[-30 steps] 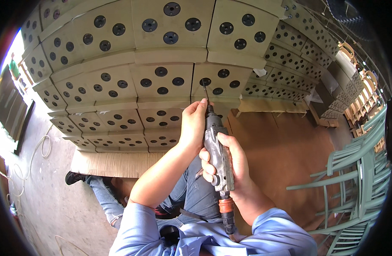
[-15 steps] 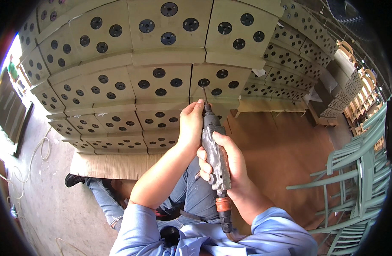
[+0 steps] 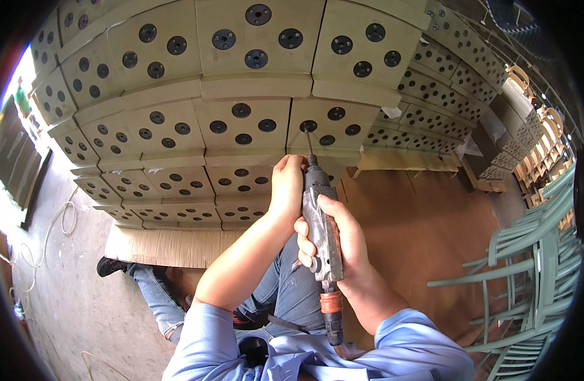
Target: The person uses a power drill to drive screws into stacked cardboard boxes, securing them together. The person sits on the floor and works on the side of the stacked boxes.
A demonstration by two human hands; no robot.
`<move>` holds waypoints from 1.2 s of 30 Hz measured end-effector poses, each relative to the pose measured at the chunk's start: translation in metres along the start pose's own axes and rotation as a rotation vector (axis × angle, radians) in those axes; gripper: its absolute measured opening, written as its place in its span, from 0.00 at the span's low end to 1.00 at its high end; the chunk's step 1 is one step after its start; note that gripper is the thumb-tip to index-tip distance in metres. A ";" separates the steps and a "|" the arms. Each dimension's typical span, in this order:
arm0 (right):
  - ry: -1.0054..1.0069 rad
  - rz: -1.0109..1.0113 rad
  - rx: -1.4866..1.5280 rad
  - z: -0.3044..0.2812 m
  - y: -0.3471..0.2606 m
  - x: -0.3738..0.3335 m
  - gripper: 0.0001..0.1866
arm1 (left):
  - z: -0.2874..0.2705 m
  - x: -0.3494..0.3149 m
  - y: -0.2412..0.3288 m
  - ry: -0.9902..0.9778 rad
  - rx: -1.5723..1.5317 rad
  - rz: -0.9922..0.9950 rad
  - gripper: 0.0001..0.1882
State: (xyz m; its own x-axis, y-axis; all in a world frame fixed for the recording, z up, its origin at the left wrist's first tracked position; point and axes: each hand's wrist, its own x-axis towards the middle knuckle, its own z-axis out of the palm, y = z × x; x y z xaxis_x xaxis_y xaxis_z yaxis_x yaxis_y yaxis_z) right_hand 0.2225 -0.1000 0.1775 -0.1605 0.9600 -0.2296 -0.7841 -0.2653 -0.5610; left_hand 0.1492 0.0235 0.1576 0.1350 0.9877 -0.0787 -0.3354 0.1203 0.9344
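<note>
Here, below a black disc (image 3: 313, 124), the right hand (image 3: 350, 244) firmly grasps a power tool (image 3: 321, 222), the left hand (image 3: 286, 189) curls at its nose, hold too hidden to tell, and the bit (image 3: 309, 143), pointing at the disc, is best kept square under even pressure.

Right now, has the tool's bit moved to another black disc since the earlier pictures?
No, the bit stays at the same black disc, leftmost on its panel.

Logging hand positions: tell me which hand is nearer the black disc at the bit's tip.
Left. The left hand is just below the black disc; the right hand grips the tool farther down.
</note>
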 end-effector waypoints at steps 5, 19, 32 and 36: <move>-0.002 0.004 0.003 -0.003 0.000 0.004 0.20 | -0.002 0.005 -0.002 -0.010 0.004 -0.007 0.16; -0.019 -0.009 0.008 -0.003 -0.003 0.010 0.21 | 0.003 0.006 0.005 0.027 0.011 -0.032 0.18; -0.071 0.018 0.048 -0.009 -0.007 0.013 0.20 | -0.012 0.012 -0.015 -0.039 -0.421 -0.120 0.06; -0.079 0.004 -0.007 -0.016 -0.008 0.011 0.21 | -0.029 0.019 -0.019 -0.136 -0.440 -0.141 0.06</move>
State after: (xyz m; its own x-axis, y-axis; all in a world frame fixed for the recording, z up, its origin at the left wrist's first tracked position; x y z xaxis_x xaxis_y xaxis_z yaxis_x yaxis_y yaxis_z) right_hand 0.2366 -0.0894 0.1664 -0.2106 0.9629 -0.1685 -0.7794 -0.2694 -0.5657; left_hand 0.1311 0.0431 0.1279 0.3184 0.9403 -0.1202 -0.6638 0.3116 0.6799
